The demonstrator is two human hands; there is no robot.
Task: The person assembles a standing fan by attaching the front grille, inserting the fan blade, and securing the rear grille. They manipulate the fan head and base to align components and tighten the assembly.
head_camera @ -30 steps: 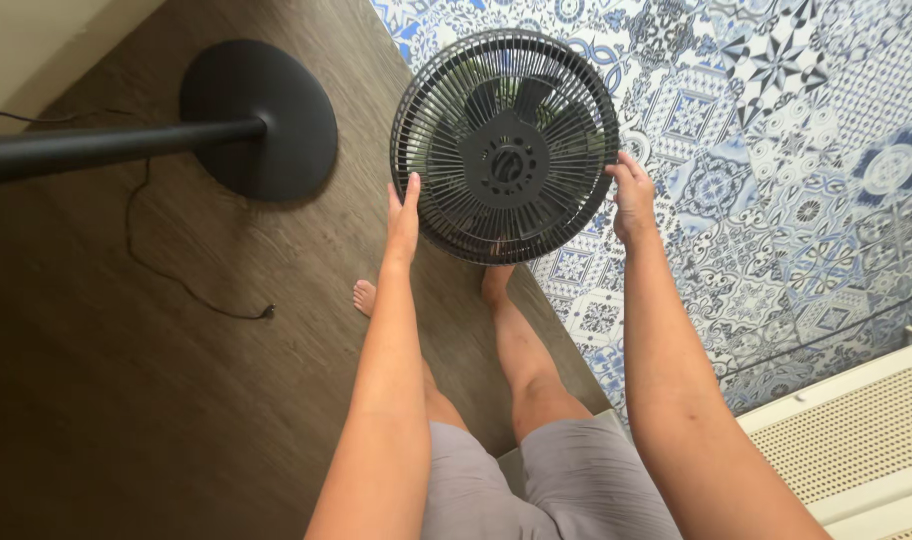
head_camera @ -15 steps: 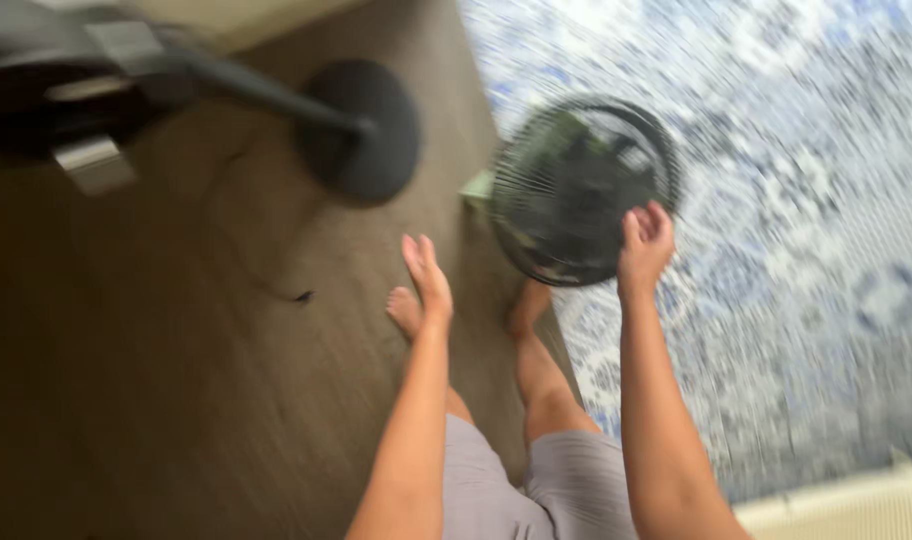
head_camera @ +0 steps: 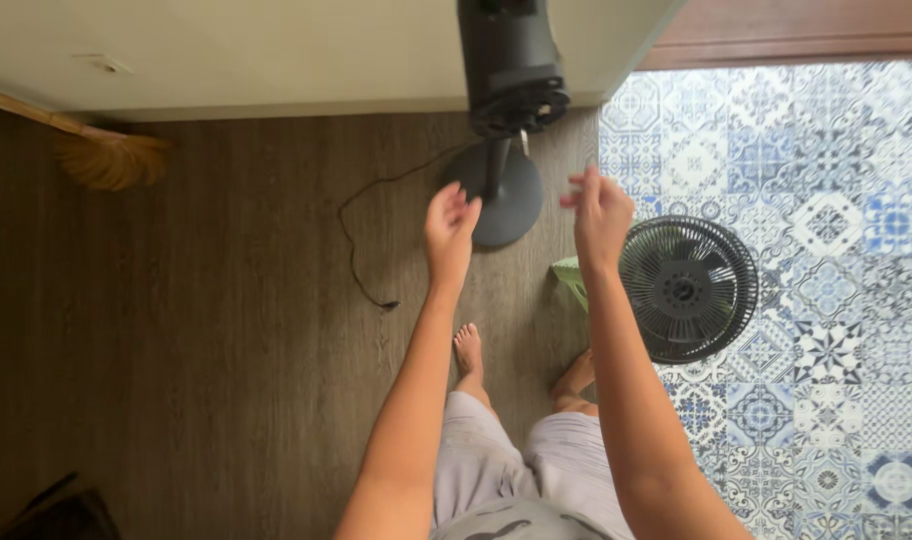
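With both my left hand (head_camera: pixel 451 225) and right hand (head_camera: pixel 598 212) empty, fingers loose, I reach for the fan motor (head_camera: pixel 509 68) on its stand (head_camera: pixel 495 205), while the round grille (head_camera: pixel 688 288) lies on the tiled floor (head_camera: pixel 836 180) by my right arm.

Fan grille (head_camera: pixel 688 288): you let go of it; it went from between your hands to the patterned tile floor (head_camera: pixel 826 200), lying flat beside your right forearm.
Left hand (head_camera: pixel 450 228): came off the grille's rim and rose, empty, fingers loosely spread, in front of the round fan base (head_camera: pixel 496 205).
Right hand (head_camera: pixel 598 212): released the grille and lifted, empty, near the fan's stand.
View: your head turned, so the motor head (head_camera: pixel 511 65), wall and a broom (head_camera: pixel 111 158) came into sight.
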